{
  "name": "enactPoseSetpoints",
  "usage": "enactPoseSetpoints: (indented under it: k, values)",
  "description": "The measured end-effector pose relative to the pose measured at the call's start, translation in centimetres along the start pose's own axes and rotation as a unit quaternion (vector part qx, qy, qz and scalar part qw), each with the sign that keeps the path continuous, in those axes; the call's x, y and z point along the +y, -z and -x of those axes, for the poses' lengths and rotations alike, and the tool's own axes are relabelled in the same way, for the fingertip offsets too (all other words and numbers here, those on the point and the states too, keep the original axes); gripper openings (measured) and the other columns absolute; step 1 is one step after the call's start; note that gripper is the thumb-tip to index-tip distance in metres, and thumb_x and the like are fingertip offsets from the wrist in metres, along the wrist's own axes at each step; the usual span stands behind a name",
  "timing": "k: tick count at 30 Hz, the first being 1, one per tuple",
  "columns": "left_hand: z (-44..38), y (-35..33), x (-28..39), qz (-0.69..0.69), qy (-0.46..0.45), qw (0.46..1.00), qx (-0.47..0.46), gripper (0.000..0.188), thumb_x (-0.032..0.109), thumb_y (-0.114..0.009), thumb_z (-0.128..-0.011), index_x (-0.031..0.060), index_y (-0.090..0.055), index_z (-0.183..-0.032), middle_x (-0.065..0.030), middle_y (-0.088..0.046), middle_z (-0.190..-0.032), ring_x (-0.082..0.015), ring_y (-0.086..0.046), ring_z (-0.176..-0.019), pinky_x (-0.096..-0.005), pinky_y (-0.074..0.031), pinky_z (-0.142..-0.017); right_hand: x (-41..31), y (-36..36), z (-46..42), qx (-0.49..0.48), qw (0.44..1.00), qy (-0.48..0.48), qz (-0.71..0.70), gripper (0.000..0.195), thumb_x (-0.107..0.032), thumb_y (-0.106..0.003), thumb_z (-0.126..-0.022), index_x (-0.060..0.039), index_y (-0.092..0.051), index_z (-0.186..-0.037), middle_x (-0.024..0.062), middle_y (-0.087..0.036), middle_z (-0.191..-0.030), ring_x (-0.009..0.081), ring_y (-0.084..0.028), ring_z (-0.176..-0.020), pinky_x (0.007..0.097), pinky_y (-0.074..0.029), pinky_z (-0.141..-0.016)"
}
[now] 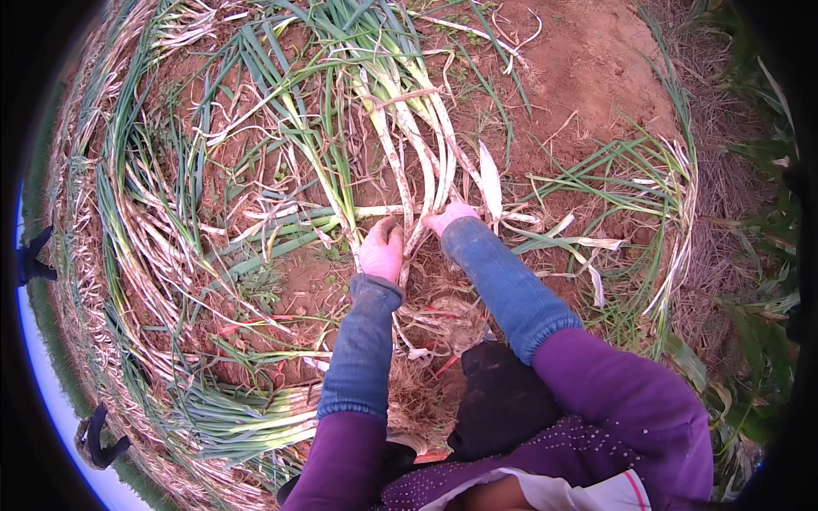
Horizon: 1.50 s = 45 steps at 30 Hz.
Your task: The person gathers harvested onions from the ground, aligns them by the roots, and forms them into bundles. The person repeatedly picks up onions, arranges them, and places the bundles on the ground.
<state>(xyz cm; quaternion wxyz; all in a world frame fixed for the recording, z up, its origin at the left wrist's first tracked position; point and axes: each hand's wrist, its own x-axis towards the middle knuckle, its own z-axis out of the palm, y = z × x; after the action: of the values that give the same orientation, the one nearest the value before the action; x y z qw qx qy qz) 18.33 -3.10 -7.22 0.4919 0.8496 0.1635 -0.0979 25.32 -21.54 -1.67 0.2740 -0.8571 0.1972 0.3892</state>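
Note:
A loose bunch of long green onions (425, 153) lies before me, green leaves pointing away and white, soil-stained stalks towards me. My right hand (452, 218), in a pink glove, closes over the lower stalks on the right side of the bunch. At the left of these stalks is my left hand (381, 248), also gloved in pink, with dirty fingertips bent. Its palm side is hidden, so its hold cannot be made out. More onion stalks (332, 191) run down just left of it. A pale dry leaf sheath (490, 179) stands out beyond my right hand.
Heaped onions (147, 255) stretch along the left. A neater bundle (255, 415) lies at lower left, near red strips (255, 322). Loose onions (613, 172) and peeled leaves (591, 252) lie to the right on reddish soil (575, 76). Leafy plants (760, 319) border the right edge.

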Motion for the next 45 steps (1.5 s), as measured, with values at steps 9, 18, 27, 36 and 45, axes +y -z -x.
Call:
enactPoseSetpoints:
  k: [9,18,27,36,45]
  values:
    - [-3.5,-5.2,-2.2,0.174,0.216,0.941,-0.194,0.058,0.015,-0.079,-0.080,-0.0064,-0.056,-0.129,-0.0131,-0.069,-0.113,-0.0225,-0.066,-0.100,-0.0340,-0.051,-0.091,3.1,-0.6,-3.4,-0.095,0.901,0.015,-0.424,0.032,-0.028,-0.077,-0.088,-0.0050,-0.067,-0.107,0.0025,-0.067,-0.079,0.0129,-0.055,-0.055,0.0298,-0.043,-0.047]
    - [-0.5,2.1,7.8,0.372,0.211,0.859,-0.282,0.052,0.016,-0.075,-0.082,-0.0029,-0.060,-0.127,-0.0082,-0.069,-0.113,-0.0164,-0.064,-0.101,-0.0301,-0.047,-0.095,5.4,0.8,-1.4,-0.033,0.890,0.000,-0.454,0.060,-0.053,-0.070,-0.087,-0.0045,-0.065,-0.122,0.0093,-0.071,-0.100,0.0196,-0.067,-0.081,0.0358,-0.054,-0.076]
    - [-0.4,9.0,11.0,0.351,0.161,0.883,-0.267,0.054,0.018,-0.067,-0.084,-0.0029,-0.057,-0.133,-0.0057,-0.068,-0.113,-0.0156,-0.063,-0.099,-0.0290,-0.047,-0.090,-0.6,4.8,-4.8,0.058,0.996,0.055,0.029,0.064,-0.050,-0.069,-0.081,-0.0003,-0.063,-0.121,0.0222,-0.067,-0.117,0.0363,-0.065,-0.111,0.0441,-0.050,-0.097]
    - [0.9,5.3,8.4,0.337,0.173,0.893,-0.241,0.044,0.019,-0.073,-0.083,-0.0023,-0.065,-0.121,-0.0046,-0.070,-0.105,-0.0145,-0.063,-0.095,-0.0287,-0.047,-0.088,3.2,10.3,-2.2,0.054,0.822,0.086,-0.561,0.032,-0.029,-0.063,-0.092,-0.0013,-0.064,-0.108,0.0117,-0.067,-0.087,0.0217,-0.064,-0.067,0.0362,-0.055,-0.063]
    - [3.1,1.4,11.1,0.323,0.192,0.883,-0.281,0.045,0.024,-0.071,-0.087,0.0005,-0.062,-0.124,-0.0055,-0.069,-0.109,-0.0150,-0.063,-0.097,-0.0289,-0.049,-0.086,5.0,3.2,3.3,-0.126,0.778,0.062,-0.612,0.035,-0.021,-0.075,-0.087,0.0007,-0.069,-0.114,0.0083,-0.071,-0.087,0.0174,-0.065,-0.074,0.0322,-0.053,-0.068]
